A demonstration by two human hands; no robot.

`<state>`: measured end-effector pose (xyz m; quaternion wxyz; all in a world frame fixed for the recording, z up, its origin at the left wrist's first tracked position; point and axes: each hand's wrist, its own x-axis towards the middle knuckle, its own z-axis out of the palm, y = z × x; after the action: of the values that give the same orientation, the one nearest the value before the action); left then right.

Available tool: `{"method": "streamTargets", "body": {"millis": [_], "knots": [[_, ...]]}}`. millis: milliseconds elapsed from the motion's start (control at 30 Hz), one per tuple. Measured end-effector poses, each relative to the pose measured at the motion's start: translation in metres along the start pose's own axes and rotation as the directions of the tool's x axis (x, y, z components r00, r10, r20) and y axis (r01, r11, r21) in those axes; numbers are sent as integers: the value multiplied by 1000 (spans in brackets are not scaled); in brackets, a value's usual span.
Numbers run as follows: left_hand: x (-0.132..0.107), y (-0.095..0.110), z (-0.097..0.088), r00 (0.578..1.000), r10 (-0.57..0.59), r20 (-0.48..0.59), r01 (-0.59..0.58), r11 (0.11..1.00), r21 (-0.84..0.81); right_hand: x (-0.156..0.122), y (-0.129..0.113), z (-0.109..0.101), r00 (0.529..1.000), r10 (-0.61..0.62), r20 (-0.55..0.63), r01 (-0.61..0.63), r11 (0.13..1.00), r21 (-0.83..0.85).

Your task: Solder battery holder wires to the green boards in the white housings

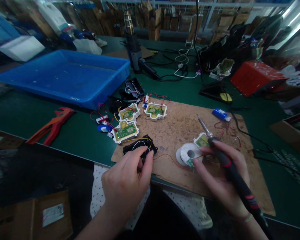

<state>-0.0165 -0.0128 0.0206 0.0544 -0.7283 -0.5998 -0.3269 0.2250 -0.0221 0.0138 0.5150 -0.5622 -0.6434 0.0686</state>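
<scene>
My left hand is closed at the near edge of a black plastic housing, thumb and forefinger pinched at its right end. Yellow and white wires lie over the housing; the exact grip is partly hidden. In my right hand is a soldering iron, its metal tip pointing up and away. The thumb of that hand also touches a white solder spool. Behind the spool a white-framed circuit board is partly covered. A thin red wire runs between housing and spool.
Several white-cased circuit boards with wires sit left on the brown board. A blue battery lies right. Beyond are a blue tray, a heat gun and an orange-red box. Red-handled pliers lie left.
</scene>
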Motion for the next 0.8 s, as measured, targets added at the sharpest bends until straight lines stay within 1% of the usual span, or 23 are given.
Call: {"method": "streamTargets", "body": {"millis": [100,233,333,400,467,500,567,633,667,733,800], "knots": [[-1,0,2,1000,-15,9,15,1000,-9,0,-1,0,1000,0,3,0,1000,13],[0,1,0,996,-81,47,82,996,-28,0,0,-1,1000,20,7,-20,999,45],[1,3,-2,989,-117,86,125,988,-91,0,1,-1,1000,23,19,-24,998,57],[-1,3,-3,987,-121,104,136,978,-156,-1,1,-1,1000,23,20,-24,998,58],[-3,3,-2,991,-96,92,115,967,-228,-1,1,-1,999,28,19,-29,998,53],[-5,3,-2,995,-70,72,86,963,-257,-1,1,0,999,30,19,-31,998,53],[-6,2,-1,1000,14,16,-9,955,-297,-1,1,0,999,28,27,-29,998,58],[-5,2,-1,994,103,-36,-109,934,-341,-2,2,0,999,22,29,-23,998,65],[-3,2,-1,990,130,-55,-141,918,-370,-2,2,0,999,21,28,-23,997,69],[0,2,0,989,135,-62,-148,885,-441,-3,3,0,999,23,28,-25,997,75],[2,2,1,995,104,-11,-95,854,-512,-3,3,0,999,24,29,-26,996,80]]}}
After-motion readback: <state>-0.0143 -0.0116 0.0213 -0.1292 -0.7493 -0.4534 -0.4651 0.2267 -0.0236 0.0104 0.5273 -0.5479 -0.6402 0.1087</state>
